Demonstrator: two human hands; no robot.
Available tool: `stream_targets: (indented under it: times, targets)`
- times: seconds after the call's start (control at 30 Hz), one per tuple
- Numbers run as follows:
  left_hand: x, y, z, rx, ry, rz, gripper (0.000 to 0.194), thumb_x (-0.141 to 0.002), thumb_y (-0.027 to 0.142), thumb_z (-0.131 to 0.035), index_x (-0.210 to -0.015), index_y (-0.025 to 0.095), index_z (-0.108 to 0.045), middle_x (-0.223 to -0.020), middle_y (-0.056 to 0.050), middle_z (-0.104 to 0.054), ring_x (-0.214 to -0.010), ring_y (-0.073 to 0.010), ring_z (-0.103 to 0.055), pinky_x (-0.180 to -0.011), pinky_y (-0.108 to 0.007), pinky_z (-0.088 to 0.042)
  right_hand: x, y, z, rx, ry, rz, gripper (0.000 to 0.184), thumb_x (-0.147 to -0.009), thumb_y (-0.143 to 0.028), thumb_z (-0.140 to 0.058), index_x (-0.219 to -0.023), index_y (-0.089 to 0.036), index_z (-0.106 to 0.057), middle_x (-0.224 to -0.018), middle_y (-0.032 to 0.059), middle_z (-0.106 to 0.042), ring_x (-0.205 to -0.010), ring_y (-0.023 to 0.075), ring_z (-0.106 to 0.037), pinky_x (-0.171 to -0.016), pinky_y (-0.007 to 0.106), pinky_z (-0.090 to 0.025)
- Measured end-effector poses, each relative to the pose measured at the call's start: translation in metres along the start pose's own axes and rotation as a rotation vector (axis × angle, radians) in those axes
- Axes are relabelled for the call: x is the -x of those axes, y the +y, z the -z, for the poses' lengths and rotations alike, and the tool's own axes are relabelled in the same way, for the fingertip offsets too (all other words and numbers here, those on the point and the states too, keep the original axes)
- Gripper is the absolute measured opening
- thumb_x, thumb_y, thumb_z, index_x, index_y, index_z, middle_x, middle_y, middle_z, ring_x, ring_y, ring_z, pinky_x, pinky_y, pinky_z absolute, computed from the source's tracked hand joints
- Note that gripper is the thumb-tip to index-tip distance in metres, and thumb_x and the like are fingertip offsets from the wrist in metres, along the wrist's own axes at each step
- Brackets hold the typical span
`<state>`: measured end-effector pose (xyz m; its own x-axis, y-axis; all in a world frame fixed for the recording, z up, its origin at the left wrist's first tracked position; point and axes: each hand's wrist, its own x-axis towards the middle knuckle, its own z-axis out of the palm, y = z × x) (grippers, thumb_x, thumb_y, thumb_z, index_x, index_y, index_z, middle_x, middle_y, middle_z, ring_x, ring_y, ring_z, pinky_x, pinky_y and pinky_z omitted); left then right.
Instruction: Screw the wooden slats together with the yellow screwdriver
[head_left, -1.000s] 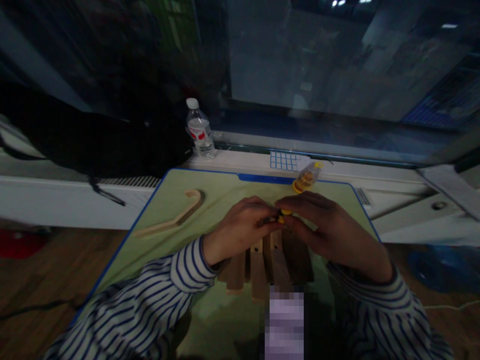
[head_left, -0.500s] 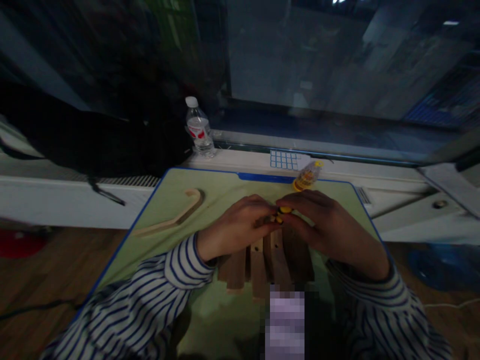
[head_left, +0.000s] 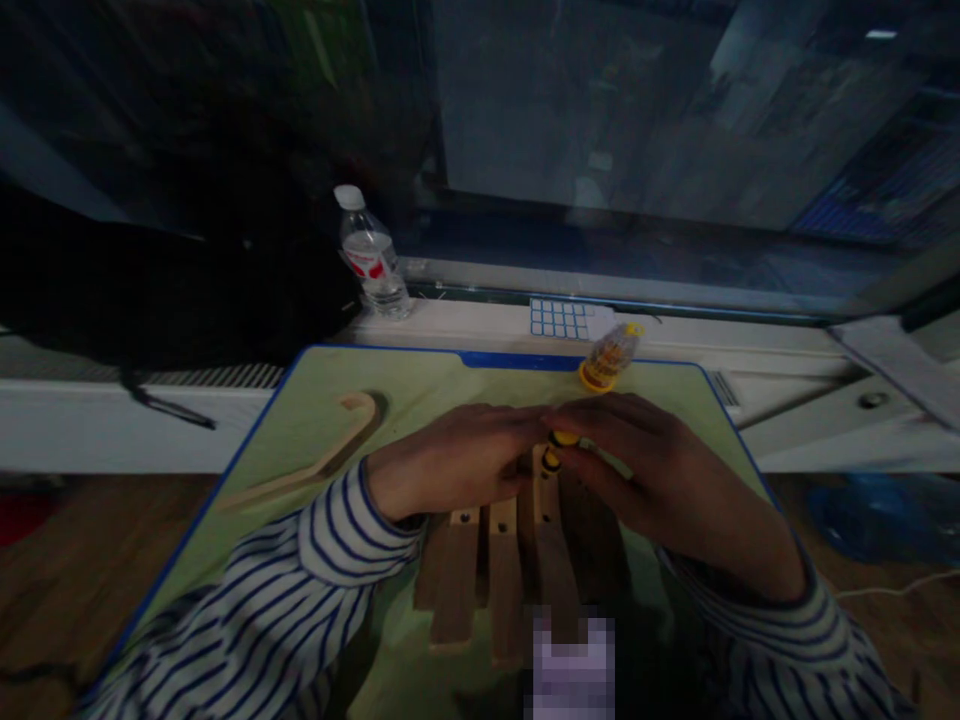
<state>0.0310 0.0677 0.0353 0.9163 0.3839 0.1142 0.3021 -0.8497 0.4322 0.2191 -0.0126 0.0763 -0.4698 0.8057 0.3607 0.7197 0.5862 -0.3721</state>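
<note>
My right hand pinches a small yellow-and-black tool, perhaps a stubby screwdriver, between thumb and fingers. Its lower yellow-and-black end meets the top of a wooden strip. My left hand has its fingers drawn together beside the tool, the tips touching my right fingers; what they grip is hidden. Two more wooden strips, one on the left and one in the middle, lie alongside, each with a dark hole near its far end. Darker wood shows underneath.
A hooked wooden piece lies at the left of the blue-edged table. A small bottle with a yellow cap and base stands at the back right. On the sill are a water bottle and a blue grid sheet.
The view has shifted, so the table sits a little further left. My left hand has slid away from the strips, uncovering more of them, and the tool's lower end now shows.
</note>
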Motion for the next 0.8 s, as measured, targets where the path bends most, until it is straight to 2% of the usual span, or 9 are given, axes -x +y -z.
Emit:
stream_targets:
  times: [0.17,0.33,0.6,0.8]
  targets:
    - [-0.001,-0.002,-0.005,-0.051,-0.008,0.025,0.026,-0.081,0.022,-0.061,-0.107,0.022,-0.059,-0.106,-0.005,-0.067,-0.092,-0.0212,-0.064,-0.078,-0.032,-0.048,0.001,0.0,0.001,-0.023,-0.016,-0.014,0.027,-0.092,-0.021,-0.049,-0.119,-0.02,-0.054,-0.107,0.0063,-0.066,-0.097,0.018,-0.061,-0.084,0.035,-0.05]
    - [0.0,-0.004,-0.009,-0.111,0.003,0.018,0.027,-0.083,0.023,-0.06,-0.109,0.022,-0.056,-0.104,-0.004,-0.067,-0.09,-0.0219,-0.064,-0.074,-0.032,-0.047,0.001,-0.001,0.004,-0.015,-0.02,-0.018,0.028,-0.092,-0.019,-0.05,-0.119,-0.018,-0.054,-0.109,0.0059,-0.065,-0.1,0.0161,-0.059,-0.086,0.031,-0.049]
    - [0.001,-0.005,-0.011,-0.166,0.0,0.022,0.029,-0.083,0.026,-0.062,-0.111,0.023,-0.055,-0.103,-0.003,-0.067,-0.089,-0.0217,-0.064,-0.071,-0.032,-0.046,0.0,-0.001,0.004,-0.012,-0.03,-0.018,0.027,-0.092,-0.019,-0.05,-0.119,-0.018,-0.054,-0.107,0.0057,-0.066,-0.097,0.0165,-0.06,-0.084,0.032,-0.05]
    - [0.002,-0.004,-0.007,-0.104,0.008,0.014,0.031,-0.082,0.029,-0.062,-0.112,0.021,-0.055,-0.105,-0.005,-0.065,-0.095,-0.0219,-0.061,-0.081,-0.035,-0.045,-0.001,0.0,0.003,-0.019,-0.019,-0.016,0.027,-0.091,-0.021,-0.051,-0.118,-0.019,-0.055,-0.107,0.0065,-0.066,-0.097,0.018,-0.061,-0.083,0.035,-0.051]
